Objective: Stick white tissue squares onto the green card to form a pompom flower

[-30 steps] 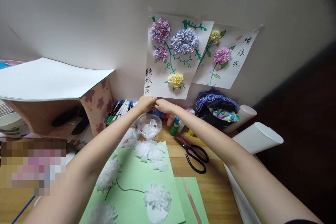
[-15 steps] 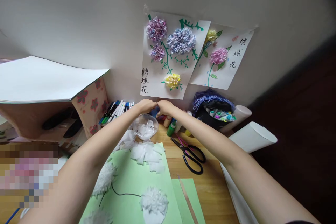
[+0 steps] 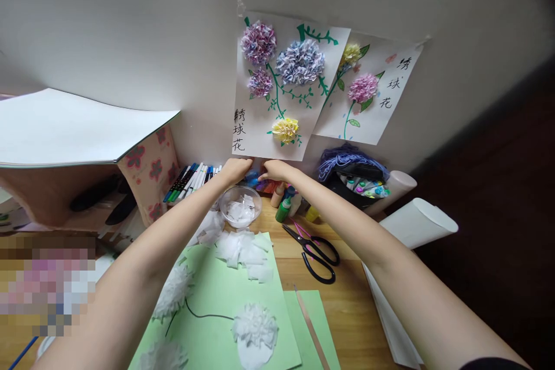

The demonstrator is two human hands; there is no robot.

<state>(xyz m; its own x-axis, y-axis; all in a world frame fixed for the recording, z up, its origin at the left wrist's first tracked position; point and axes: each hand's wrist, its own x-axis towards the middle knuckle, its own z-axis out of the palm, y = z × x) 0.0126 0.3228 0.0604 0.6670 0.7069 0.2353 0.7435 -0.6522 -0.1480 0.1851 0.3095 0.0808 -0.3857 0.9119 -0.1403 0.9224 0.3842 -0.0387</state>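
Both arms stretch to the back of the desk, under a paper picture (image 3: 277,92) with crinkled flowers on the wall. My left hand (image 3: 236,170) is closed, just behind a clear plastic bowl (image 3: 240,207) with white paper pieces in it. Its fingertips are hidden. To its right, a small gap away, my right hand (image 3: 278,170) has curled fingers; whatever they hold is hidden. Blue and reddish items show between and below the hands. A green bottle (image 3: 283,209) stands below my right hand. On the green sheet (image 3: 212,289) lie white tissue-paper flowers (image 3: 255,326) and loose tissue squares (image 3: 243,248).
Black-handled scissors (image 3: 314,254) lie right of the green sheet. A pencil (image 3: 311,324) rests on a smaller green paper. Markers (image 3: 193,179) stand at back left beside a flowered box (image 3: 150,170). A black bag (image 3: 353,179) and white paper rolls (image 3: 418,222) occupy the right.
My hands have moved apart; before, they met above the bowl. More of the blue and reddish items now shows between them. The view has shifted slightly.
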